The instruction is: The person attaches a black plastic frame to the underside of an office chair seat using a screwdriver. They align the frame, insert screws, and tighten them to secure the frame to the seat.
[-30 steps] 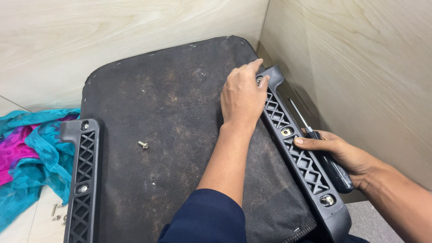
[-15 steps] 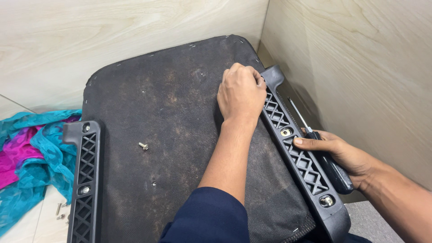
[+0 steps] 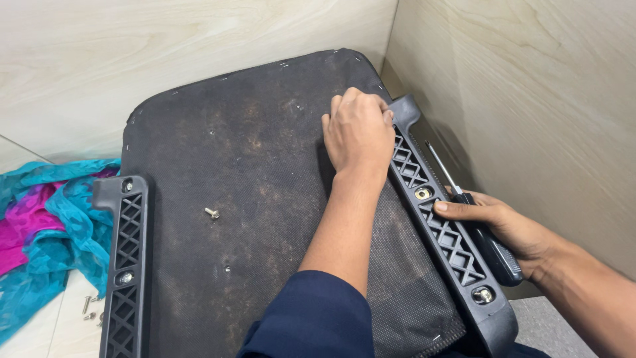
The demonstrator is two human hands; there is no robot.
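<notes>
**Seat base being steadied, screwdriver being gripped**

The upturned seat base (image 3: 252, 199) is lying in a wall corner, its black latticed bracket (image 3: 440, 225) being pressed down by the flat, open left hand (image 3: 359, 129); the right hand (image 3: 503, 229) is being closed around a screwdriver (image 3: 487, 242); a loose screw (image 3: 212, 213) is resting on the fabric; the bracket is judged stiff, light plastic, best held along its rails; the fabric is judged soft and grippy

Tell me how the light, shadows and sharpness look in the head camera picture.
Head view: soft, even light with no harsh glare; the left hand casts a faint shadow on the dark fabric panel, and the screwdriver under the right hand shadows the wooden wall. Focus is sharp throughout, even on the loose screw; edges bend slightly from the wide lens.
</notes>
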